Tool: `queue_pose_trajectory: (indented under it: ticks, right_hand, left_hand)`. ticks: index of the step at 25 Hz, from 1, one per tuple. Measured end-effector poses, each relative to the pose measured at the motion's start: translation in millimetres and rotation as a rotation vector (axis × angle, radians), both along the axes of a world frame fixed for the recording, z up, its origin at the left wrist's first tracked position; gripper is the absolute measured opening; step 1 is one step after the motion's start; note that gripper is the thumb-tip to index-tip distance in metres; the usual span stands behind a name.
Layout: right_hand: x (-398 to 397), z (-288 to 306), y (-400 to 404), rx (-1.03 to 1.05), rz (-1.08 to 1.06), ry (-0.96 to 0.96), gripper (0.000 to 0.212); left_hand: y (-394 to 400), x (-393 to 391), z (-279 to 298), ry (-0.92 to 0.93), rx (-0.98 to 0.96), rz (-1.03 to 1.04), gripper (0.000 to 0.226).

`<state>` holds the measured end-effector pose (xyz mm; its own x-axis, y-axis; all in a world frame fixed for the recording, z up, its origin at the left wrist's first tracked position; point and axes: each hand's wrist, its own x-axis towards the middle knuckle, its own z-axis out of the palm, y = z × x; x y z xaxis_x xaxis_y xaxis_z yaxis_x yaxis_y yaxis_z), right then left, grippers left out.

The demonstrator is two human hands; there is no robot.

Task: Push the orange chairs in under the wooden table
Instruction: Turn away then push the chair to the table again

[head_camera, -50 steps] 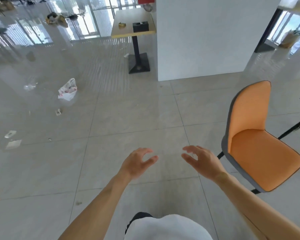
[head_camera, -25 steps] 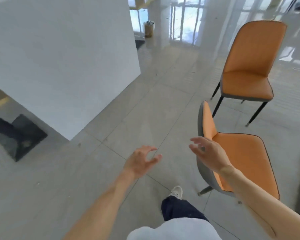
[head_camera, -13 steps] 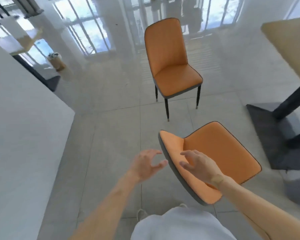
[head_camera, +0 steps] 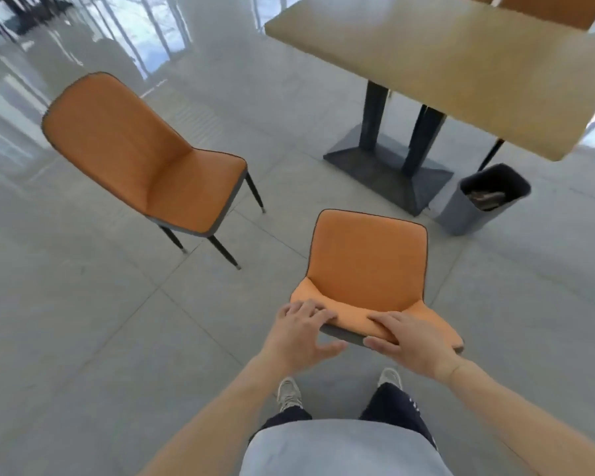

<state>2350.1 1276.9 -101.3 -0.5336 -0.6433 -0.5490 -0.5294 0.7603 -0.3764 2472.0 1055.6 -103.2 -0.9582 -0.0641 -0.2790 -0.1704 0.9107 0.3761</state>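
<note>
Lower centre: our left hand and right hand grip the near chair's backrest top, fingers curled over, thumbs seemingly behind. Wooden table upper right.

Both hands, left and right, gripping the near orange chair's backrest top; second chair far left; desk far right.
</note>
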Motion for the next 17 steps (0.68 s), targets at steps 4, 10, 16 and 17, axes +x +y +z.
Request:
queue_pose_trajectory:
  ticks: [4, 10, 16, 17]
  right_hand:
    - [39.2, -0.1, 22.0, -0.029, -0.200, 0.221, 0.062]
    - [43.3, -7.0, 38.9, 0.017, -0.333, 0.266, 0.075]
    - [35.8, -18.5, 32.8, -0.017, -0.414, 0.306, 0.084]
    - [33.7, -18.7, 32.1, -0.008, -0.402, 0.302, 0.084]
  left_hand:
    - [-8.0, -12.4, -7.8, -0.046, -0.015, -0.044, 0.072]
    - [11.7, -26.1, -15.4, -0.111, -0.103, 0.007, 0.091]
    - [24.3, -27.2, -23.2, -0.066, -0.164, 0.060, 0.093]
    - [23.5, -27.7, -23.5, -0.069, -0.160, 0.062, 0.093]
